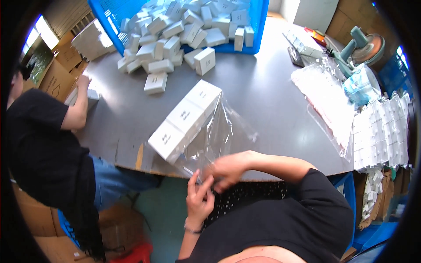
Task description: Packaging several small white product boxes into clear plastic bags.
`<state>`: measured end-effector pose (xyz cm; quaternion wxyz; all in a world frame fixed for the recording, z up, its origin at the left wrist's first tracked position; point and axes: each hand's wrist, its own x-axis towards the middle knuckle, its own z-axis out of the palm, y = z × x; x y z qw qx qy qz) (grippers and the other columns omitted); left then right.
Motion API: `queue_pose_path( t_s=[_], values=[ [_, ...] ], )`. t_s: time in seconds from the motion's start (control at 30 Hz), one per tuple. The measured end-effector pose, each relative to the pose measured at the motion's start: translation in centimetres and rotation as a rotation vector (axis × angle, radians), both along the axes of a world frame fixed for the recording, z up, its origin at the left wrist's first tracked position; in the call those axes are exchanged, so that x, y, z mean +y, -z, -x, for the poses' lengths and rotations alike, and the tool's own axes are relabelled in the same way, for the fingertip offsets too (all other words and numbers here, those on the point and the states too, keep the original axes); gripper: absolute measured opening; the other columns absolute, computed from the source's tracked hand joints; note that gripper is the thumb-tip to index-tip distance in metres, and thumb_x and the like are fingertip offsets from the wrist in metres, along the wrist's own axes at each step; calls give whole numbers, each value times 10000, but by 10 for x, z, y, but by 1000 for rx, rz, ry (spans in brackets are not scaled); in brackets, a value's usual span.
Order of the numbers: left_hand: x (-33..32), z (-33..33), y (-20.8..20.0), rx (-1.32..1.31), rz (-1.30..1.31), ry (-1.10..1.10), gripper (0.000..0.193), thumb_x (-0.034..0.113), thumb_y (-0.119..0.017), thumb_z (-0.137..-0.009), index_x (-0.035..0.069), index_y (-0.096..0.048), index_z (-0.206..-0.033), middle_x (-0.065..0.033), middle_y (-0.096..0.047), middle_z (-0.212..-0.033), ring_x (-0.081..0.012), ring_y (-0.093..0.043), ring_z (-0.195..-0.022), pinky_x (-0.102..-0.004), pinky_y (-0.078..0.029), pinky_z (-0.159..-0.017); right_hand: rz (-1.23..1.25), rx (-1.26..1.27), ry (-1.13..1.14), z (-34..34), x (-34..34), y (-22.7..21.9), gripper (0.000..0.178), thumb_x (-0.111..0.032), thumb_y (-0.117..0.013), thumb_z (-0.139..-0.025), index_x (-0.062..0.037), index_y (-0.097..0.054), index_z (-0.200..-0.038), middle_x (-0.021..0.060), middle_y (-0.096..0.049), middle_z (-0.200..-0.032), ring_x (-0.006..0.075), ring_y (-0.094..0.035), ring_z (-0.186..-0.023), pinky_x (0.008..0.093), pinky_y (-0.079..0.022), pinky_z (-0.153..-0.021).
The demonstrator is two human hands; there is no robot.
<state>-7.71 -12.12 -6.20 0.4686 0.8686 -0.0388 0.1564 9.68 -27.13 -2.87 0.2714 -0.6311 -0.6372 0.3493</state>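
Observation:
Three white boxes (186, 116) stand in a slanted row on the grey table, pressed end to end. A clear plastic bag (212, 136) lies along their near right side, its loose end reaching the table's front edge. There my left hand (200, 199), a bracelet at its wrist, has its fingers bent together at the film. My right hand (228, 170) comes in from the right, right against the left fingertips. Its fingers curl downward and are smeared by motion, so its hold on the film cannot be made out.
A blue crate (263, 26) spills small white boxes (171, 46) onto the far table. At left a person in black (48, 144) has a hand on a white box. Plastic bags (324, 103), a tape dispenser (357, 46) and wrapped white packs (381, 136) crowd the right.

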Motion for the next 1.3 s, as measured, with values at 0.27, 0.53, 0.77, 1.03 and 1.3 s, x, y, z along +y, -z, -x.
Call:
queue_pose_path(
  t_s=[0.27,0.53,0.77,1.03,1.3],
  values=[
    [139,-133,-42,-12,231,-209,166,50,-575,-929,-44,-666,-1032,-106,-690,-968,-148,-645,-872,-282,-524,-786,-312,-461,891,-299,-93,-65,507,-459,-706,-880,-71,-661,-1204,133,-690,-1149,254,-668,-1021,366,-543,-844],
    [184,-387,50,38,-237,-224,765,409,-722,-863,123,-377,-1483,-208,-374,-1480,-335,-360,-1384,-477,-326,-1108,-79,-1427,1550,-619,-115,-5,695,-677,-590,-852,-297,-495,-1426,115,-539,-1424,361,-483,-1335,522,-467,-1031],
    [157,-399,43,123,-619,-283,942,606,-730,-763,241,-319,-1528,-266,-133,-1567,-452,-175,-1440,-553,-142,-1169,84,-978,1261,-506,-70,-41,702,-534,-649,-771,-167,-569,-1364,180,-630,-1270,379,-604,-1156,579,-237,-1155],
    [85,-397,-21,479,-247,-53,1178,772,-683,-685,96,-259,-1552,-311,-129,-1571,-475,-131,-1467,-541,-201,-1164,182,-1283,903,-365,-69,-3,520,-501,-638,-836,-248,-625,-1290,58,-625,-1306,333,-516,-1292,587,-413,-1042],
    [28,-426,-35,230,-473,24,1004,542,-850,-662,38,-422,-1418,-207,-525,-1378,-352,-454,-1325,-377,-380,-1082,292,-985,577,-218,-133,-13,328,-396,-653,-847,-138,-704,-1044,65,-709,-983,284,-650,-1049,514,-389,-1045]
  ],
)
